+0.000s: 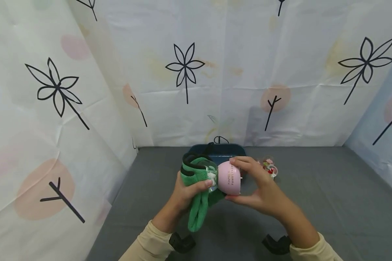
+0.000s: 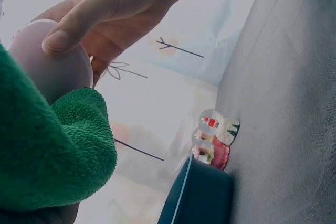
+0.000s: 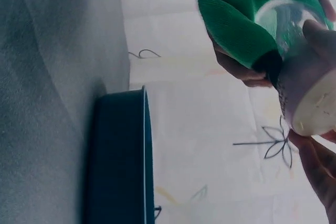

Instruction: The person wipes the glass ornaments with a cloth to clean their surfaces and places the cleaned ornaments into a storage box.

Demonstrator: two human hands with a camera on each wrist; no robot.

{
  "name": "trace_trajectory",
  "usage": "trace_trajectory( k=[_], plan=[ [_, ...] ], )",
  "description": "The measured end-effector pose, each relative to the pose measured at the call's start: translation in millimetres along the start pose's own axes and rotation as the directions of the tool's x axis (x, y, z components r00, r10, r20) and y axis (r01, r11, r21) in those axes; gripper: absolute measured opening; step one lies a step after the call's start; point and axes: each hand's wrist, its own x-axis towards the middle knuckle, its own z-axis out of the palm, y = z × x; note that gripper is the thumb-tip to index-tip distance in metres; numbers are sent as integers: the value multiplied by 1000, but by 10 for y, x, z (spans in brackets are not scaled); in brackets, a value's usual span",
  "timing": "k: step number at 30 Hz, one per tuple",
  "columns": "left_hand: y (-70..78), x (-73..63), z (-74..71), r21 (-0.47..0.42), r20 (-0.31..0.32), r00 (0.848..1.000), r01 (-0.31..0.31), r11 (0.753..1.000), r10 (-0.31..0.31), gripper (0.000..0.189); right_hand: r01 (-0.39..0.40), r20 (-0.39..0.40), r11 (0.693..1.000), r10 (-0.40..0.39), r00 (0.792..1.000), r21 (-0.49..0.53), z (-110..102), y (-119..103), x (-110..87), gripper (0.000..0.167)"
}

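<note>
A snow globe with a pink lettered base and a clear dome is held sideways above the table. My left hand grips a green towel with black edging, which is wrapped about the dome, its thumb over the glass. Part of the towel hangs down below that hand. From the other side my right hand holds the pink base between thumb and fingers. The underside of the base shows pale in the right wrist view, and the towel hides much of the dome.
Behind the hands, a dark blue basin stands on the grey table near the back wall. Small snow globes with figures inside sit beside it on the right. Printed white cloth hangs at the back and sides.
</note>
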Motion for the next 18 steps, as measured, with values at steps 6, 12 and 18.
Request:
trace_trajectory(
  k=[6,12,18],
  plan=[
    [45,1,-26,-14,48,997,-67,998,67,49,72,-42,997,-73,996,-27,40,-31,29,90],
    [52,-9,-4,92,43,982,-185,978,182,45,-125,13,989,124,992,76,21,1,-18,72],
    [31,-13,2,135,64,970,-243,960,237,41,-313,71,943,307,949,111,39,-57,-30,35]
  ],
)
